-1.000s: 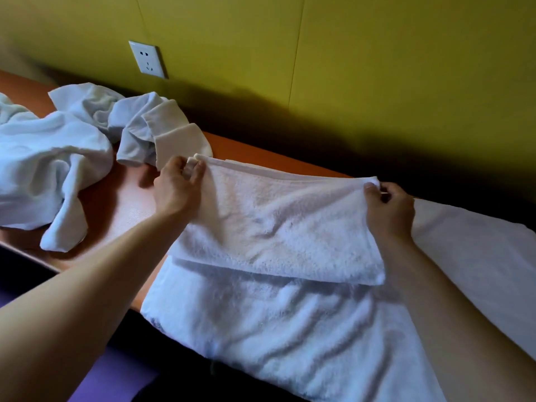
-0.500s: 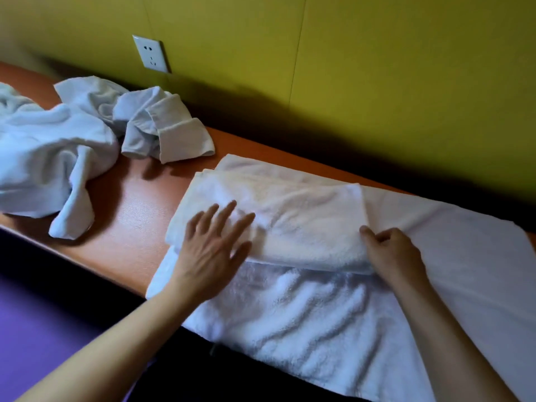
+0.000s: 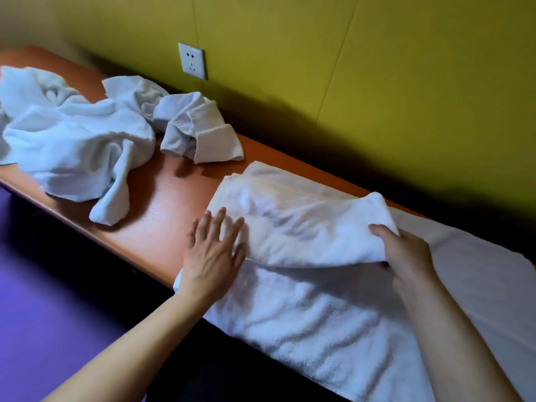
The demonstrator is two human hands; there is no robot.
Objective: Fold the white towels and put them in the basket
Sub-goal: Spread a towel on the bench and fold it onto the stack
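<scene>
A small white towel (image 3: pixel 298 224), folded over, lies on a larger white towel (image 3: pixel 319 323) spread across the orange table (image 3: pixel 162 216). My left hand (image 3: pixel 213 256) lies flat with spread fingers on the folded towel's left edge. My right hand (image 3: pixel 403 253) grips the towel's right end, thumb on top, and lifts that end slightly. No basket is in view.
Crumpled white towels (image 3: pixel 72 140) are heaped at the table's left, with a smaller bunched one (image 3: pixel 197 132) toward the yellow wall. A wall socket (image 3: pixel 192 61) sits above them. The big towel hangs over the table's front edge above a purple floor (image 3: pixel 43 314).
The held-up towel came down onto the big towel. My left hand let go and now lies flat on it. My right hand has taken hold of the right end.
</scene>
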